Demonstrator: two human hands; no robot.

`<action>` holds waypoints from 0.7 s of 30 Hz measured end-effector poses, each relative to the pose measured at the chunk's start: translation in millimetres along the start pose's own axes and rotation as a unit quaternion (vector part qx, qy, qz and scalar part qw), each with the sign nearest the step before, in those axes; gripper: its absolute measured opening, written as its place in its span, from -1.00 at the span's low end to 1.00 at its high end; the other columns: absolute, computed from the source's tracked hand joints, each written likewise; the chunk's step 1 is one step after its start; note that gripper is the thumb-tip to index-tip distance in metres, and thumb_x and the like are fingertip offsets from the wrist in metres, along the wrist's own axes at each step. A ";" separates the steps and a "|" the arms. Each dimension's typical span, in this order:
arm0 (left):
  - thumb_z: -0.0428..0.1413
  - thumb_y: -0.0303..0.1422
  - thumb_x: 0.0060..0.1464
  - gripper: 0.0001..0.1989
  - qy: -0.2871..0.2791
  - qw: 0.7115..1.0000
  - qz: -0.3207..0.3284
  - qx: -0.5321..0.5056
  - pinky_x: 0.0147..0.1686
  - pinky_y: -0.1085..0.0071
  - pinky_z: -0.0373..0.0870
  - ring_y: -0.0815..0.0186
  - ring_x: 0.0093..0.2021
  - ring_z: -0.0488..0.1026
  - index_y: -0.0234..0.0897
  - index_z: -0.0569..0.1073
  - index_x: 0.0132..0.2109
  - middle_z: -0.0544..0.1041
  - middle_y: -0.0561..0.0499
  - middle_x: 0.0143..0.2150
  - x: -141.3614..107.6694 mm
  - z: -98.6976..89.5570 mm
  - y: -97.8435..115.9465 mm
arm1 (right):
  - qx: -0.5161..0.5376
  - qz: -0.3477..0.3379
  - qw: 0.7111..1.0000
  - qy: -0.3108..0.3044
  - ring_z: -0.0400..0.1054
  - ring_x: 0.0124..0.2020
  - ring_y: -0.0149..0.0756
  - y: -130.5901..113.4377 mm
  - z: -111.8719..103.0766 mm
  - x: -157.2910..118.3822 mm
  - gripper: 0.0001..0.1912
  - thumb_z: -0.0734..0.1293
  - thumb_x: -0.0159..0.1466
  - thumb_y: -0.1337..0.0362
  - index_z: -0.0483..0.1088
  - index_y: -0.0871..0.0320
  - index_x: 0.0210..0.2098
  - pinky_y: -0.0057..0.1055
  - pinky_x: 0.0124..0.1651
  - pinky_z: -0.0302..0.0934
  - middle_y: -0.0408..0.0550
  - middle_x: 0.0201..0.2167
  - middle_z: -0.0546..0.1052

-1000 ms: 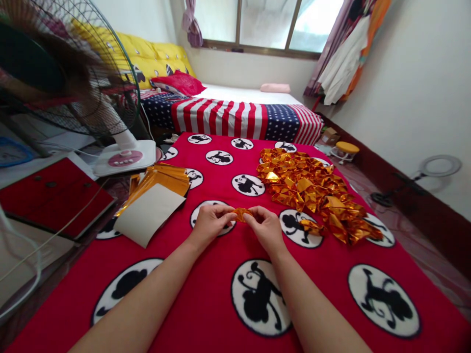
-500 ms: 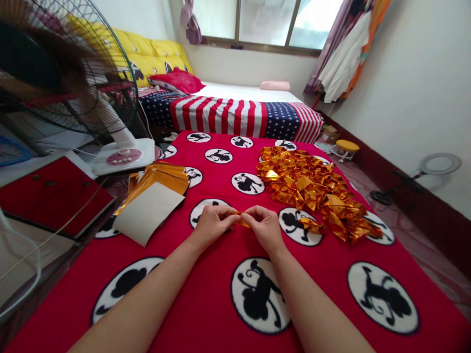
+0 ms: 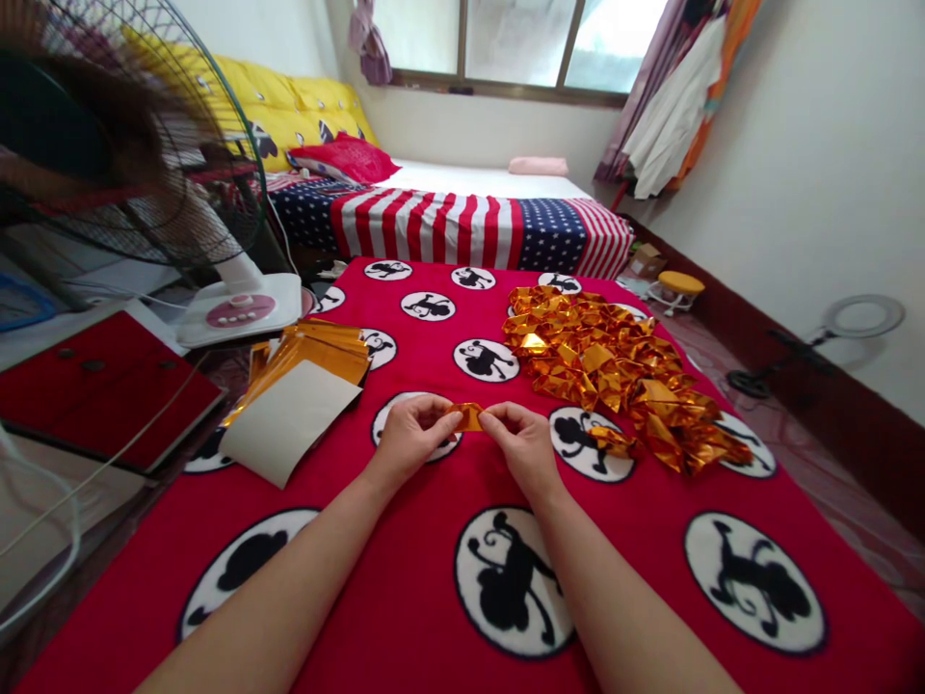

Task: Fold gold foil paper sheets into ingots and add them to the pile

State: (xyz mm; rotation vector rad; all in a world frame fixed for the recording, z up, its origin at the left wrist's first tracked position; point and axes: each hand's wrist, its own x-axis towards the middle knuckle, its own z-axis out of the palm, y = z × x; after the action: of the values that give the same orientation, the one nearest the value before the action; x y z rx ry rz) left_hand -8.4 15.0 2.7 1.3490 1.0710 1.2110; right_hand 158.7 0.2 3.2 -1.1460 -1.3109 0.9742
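A small folded piece of gold foil paper (image 3: 468, 417) is stretched between my two hands over the red cloth. My left hand (image 3: 413, 434) pinches its left end between thumb and fingers. At its right end, my right hand (image 3: 521, 443) grips it the same way. To the left lies a fanned stack of gold foil sheets (image 3: 329, 349), with a pale sheet (image 3: 289, 419) on top at the near side. A heap of folded gold foil pieces (image 3: 599, 357) spreads to the right, and one small folded piece (image 3: 611, 440) sits at its near edge.
The red cloth (image 3: 405, 598) with white monkey circles covers the surface under my hands. A running fan (image 3: 242, 308) stands at the left beside a red panel (image 3: 93, 386). Behind is a bed with a striped, starred cover (image 3: 462, 226). A yellow stool (image 3: 680, 283) stands at the right.
My hands have moved slightly apart, and more of the gold foil piece now shows between them. The stack and the heap lie as before.
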 end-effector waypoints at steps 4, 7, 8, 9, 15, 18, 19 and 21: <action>0.27 -0.25 -0.05 -0.77 -0.022 0.998 0.027 0.045 -0.44 0.51 0.45 0.33 -0.43 0.53 -0.36 0.58 -0.31 0.61 -0.04 -0.40 -0.1 -0.4 0.8 | -0.005 -0.004 0.999 -0.038 0.25 -0.53 -0.41 -2.2 3.9 -1.9 -0.83 0.38 0.16 0.23 0.49 0.18 -0.51 -0.48 -0.42 0.13 -0.16 -0.59 0.47; 0.26 -0.25 -0.03 -0.78 -0.019 0.995 0.048 0.084 -0.40 0.51 0.45 0.32 -0.40 0.53 -0.35 0.61 -0.32 0.62 -0.06 -0.38 -1.0 -1.4 2.4 | -0.013 -0.013 0.998 -0.055 0.26 -0.52 -0.41 -3.1 7.2 -3.8 -0.82 0.37 0.18 0.23 0.49 0.18 -0.50 -0.48 -0.42 0.13 -0.16 -0.58 0.47; 0.26 -0.24 -0.03 -0.77 -0.012 0.995 0.050 0.089 -0.41 0.51 0.44 0.32 -0.40 0.53 -0.35 0.62 -0.33 0.62 -0.06 -0.39 -1.5 -1.7 3.1 | -0.013 -0.014 0.998 -0.056 0.27 -0.51 -0.41 -3.3 8.2 -4.5 -0.83 0.37 0.18 0.23 0.49 0.18 -0.48 -0.48 -0.40 0.15 -0.15 -0.56 0.48; 0.26 -0.24 -0.03 -0.77 -0.001 0.995 0.051 0.089 -0.41 0.51 0.44 0.32 -0.41 0.52 -0.35 0.62 -0.33 0.62 -0.05 -0.40 -1.9 -2.0 3.9 | -0.011 -0.013 0.998 -0.055 0.29 -0.49 -0.40 -3.3 9.1 -5.2 -0.85 0.38 0.17 0.23 0.49 0.18 -0.45 -0.48 -0.39 0.16 -0.14 -0.53 0.49; 0.28 -0.24 -0.05 -0.77 0.058 0.996 0.052 0.050 -0.36 0.49 0.47 0.31 -0.38 0.53 -0.36 0.61 -0.34 0.63 -0.06 -0.38 -2.5 -3.2 5.9 | -0.003 -0.012 0.999 -0.037 0.30 -0.51 -0.40 -5.4 11.1 -7.3 -0.85 0.39 0.16 0.20 0.45 0.17 -0.42 -0.49 -0.41 0.18 -0.16 -0.52 0.49; 0.28 -0.24 -0.05 -0.77 0.053 0.996 0.050 0.041 -0.37 0.49 0.47 0.31 -0.40 0.53 -0.36 0.61 -0.35 0.62 -0.05 -0.39 -2.2 -3.1 4.1 | -0.018 -0.025 0.999 -0.025 0.29 -0.51 -0.40 -6.6 10.1 -6.9 -0.84 0.37 0.18 0.21 0.46 0.17 -0.47 -0.48 -0.40 0.17 -0.16 -0.55 0.48; 0.29 -0.24 -0.06 -0.77 0.053 0.997 0.049 0.040 -0.37 0.49 0.48 0.31 -0.40 0.53 -0.36 0.61 -0.35 0.62 -0.05 -0.40 -2.3 -3.1 3.5 | -0.020 -0.027 0.999 -0.021 0.29 -0.50 -0.39 -6.5 9.7 -6.6 -0.84 0.37 0.17 0.23 0.47 0.17 -0.48 -0.48 -0.39 0.17 -0.16 -0.55 0.48; 0.29 -0.24 -0.07 -0.78 0.056 0.997 0.044 0.040 -0.38 0.48 0.48 0.31 -0.41 0.53 -0.35 0.61 -0.36 0.62 -0.04 -0.41 -2.6 -3.6 2.7 | -0.016 -0.025 0.999 -0.019 0.29 -0.49 -0.39 -5.5 9.1 -6.2 -0.85 0.39 0.15 0.26 0.47 0.17 -0.51 -0.48 -0.39 0.16 -0.16 -0.56 0.47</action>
State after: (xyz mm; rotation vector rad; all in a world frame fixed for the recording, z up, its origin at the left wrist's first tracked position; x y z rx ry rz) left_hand -12.3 12.5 5.2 1.4168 1.1588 1.3339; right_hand 148.8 -6.4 6.6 -1.1184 -1.3844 0.9460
